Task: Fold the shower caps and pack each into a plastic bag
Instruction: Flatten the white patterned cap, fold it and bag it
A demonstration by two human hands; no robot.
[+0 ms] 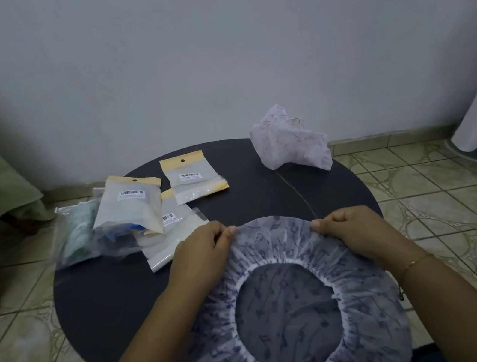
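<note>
Tiled floor and a plain pale wall frame the round dark table (101,314) you are working at, and its near half is given over to one shower cap (287,308) spread flat with the opening facing up. You have it laid that way, it seems, so the elastic ring sits centred and the cap can be halved cleanly.

That cap is thin, translucent white film printed with small blue-violet sprigs, gathered into fine pleats around a white elastic band; the table shows dark through the round opening. Its near edge hangs past the table toward you.

Your left hand (201,250) pinches the far-left rim between thumb and curled fingers, and your right hand (352,228), with a thin bracelet (412,264) at the wrist, pinches the far-right rim the same way. Holding the far edge at two spaced points keeps it taut and reads as the start of a fold toward you.

Further out, a second cap (291,143) in pink-printed film sits crumpled at the far right of the table, well apart and not yet folded. On the left lie flat plastic bags (195,177) with tan header cards and barcode labels, overlapping one another, within easy reach of your left hand. At the far-left edge some filled bags (82,235) hold bluish-green contents, which I judge to be finished packs set aside.
</note>
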